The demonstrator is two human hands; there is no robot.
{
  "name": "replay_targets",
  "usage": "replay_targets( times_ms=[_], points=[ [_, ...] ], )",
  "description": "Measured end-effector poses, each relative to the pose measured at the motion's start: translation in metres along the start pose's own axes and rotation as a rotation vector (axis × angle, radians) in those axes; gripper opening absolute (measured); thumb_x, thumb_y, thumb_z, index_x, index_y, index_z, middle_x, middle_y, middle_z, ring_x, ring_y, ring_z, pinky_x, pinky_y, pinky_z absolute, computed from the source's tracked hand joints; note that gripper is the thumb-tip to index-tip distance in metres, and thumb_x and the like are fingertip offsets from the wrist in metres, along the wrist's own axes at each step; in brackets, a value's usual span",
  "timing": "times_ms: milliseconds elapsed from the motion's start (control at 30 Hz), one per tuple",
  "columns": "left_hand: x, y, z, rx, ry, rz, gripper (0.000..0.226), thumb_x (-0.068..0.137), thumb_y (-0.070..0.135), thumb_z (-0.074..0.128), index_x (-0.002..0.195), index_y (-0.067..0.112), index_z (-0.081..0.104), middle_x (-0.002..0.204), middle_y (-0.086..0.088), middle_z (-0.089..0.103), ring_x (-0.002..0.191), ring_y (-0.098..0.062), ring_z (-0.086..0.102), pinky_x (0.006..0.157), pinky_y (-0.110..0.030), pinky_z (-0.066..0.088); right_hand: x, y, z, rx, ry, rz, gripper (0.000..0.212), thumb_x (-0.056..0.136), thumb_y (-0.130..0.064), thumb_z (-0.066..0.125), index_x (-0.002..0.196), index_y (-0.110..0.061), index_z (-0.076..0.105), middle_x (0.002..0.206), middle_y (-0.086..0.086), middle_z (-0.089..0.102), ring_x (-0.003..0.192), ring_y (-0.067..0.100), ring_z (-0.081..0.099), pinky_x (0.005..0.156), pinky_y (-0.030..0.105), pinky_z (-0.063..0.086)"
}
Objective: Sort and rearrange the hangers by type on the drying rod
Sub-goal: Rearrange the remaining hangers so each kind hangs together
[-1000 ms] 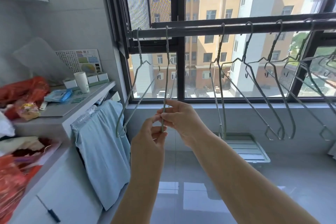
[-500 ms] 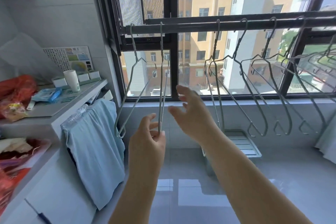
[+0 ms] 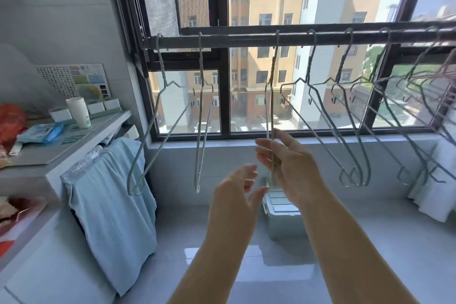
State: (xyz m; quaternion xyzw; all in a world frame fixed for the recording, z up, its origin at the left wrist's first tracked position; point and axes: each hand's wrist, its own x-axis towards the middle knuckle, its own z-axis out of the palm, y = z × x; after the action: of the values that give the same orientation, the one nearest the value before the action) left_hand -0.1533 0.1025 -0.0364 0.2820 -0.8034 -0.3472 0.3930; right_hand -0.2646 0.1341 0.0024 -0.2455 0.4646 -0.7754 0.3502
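Hangers (image 3: 201, 61) hang along the rod (image 3: 234, 41): 2 spaced at left, a bunch (image 3: 343, 61) at right probably unsorted. Right hand (image 3: 288, 165) touches hanger 3 (image 3: 272, 106), fingers straight; left hand (image 3: 234, 195) relaxed, empty.

Hard daylight floods through the window (image 3: 249, 106), turning the drying rod (image 3: 237, 41) into a dark silhouette against sunlit buildings (image 3: 269, 61). The glossy floor (image 3: 271, 266) shows pale glare patches. Hangers (image 3: 434, 76) at the right edge blur, and wide-angle distortion bows the rod.
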Motion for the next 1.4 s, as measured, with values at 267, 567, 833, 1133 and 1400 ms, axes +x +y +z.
replay_targets(
  times_ms=[267,567,833,1133,1400],
  points=[
    [0.002,-0.001,0.008,-0.070,0.005,-0.011,0.025,0.075,0.012,0.072,0.078,0.032,0.057,0.076,0.014,0.066,0.079,0.004,0.063,0.070,-0.002,0.046,0.005,0.005,0.006,0.244,-0.117,0.035,0.043,0.091,0.011,0.037,0.132,-0.001,0.043,0.069,0.008,0.066,0.060,0.013,0.066,0.058,0.018,0.054],
    [-0.001,-0.010,0.004,-0.001,0.085,0.022,0.012,0.076,0.011,0.071,0.084,0.020,0.068,0.078,0.007,0.069,0.073,-0.003,0.065,0.074,-0.013,0.052,0.007,0.011,0.018,0.246,-0.159,0.079,0.043,0.092,0.013,0.035,0.132,0.000,0.043,0.077,0.012,0.058,0.057,0.012,0.066,0.057,0.018,0.054],
    [-0.001,-0.013,-0.003,0.048,0.131,0.032,0.009,0.075,0.010,0.071,0.081,0.018,0.069,0.075,0.004,0.069,0.071,-0.008,0.064,0.072,-0.024,0.053,0.008,0.014,0.031,0.260,-0.134,0.105,0.042,0.091,0.013,0.035,0.130,0.001,0.044,0.078,0.013,0.058,0.057,0.012,0.066,0.058,0.018,0.055],
    [-0.004,-0.017,-0.003,0.110,0.132,0.052,0.009,0.077,0.010,0.068,0.080,0.018,0.067,0.075,0.006,0.067,0.070,-0.005,0.063,0.071,-0.017,0.051,0.004,0.015,0.028,0.145,-0.107,0.117,0.038,0.093,0.009,0.037,0.128,-0.003,0.045,0.087,0.013,0.061,0.073,0.018,0.064,0.075,0.024,0.057],
    [-0.012,-0.009,0.011,0.186,0.217,0.046,0.046,0.074,0.015,0.072,0.113,0.019,0.048,0.097,0.010,0.050,0.076,-0.003,0.054,0.069,-0.011,0.046,-0.039,-0.018,-0.002,-0.854,0.124,-0.509,0.043,0.090,-0.020,0.053,0.131,-0.025,0.043,0.125,-0.012,0.040,0.118,0.004,0.039,0.101,0.023,0.031]
  ],
)
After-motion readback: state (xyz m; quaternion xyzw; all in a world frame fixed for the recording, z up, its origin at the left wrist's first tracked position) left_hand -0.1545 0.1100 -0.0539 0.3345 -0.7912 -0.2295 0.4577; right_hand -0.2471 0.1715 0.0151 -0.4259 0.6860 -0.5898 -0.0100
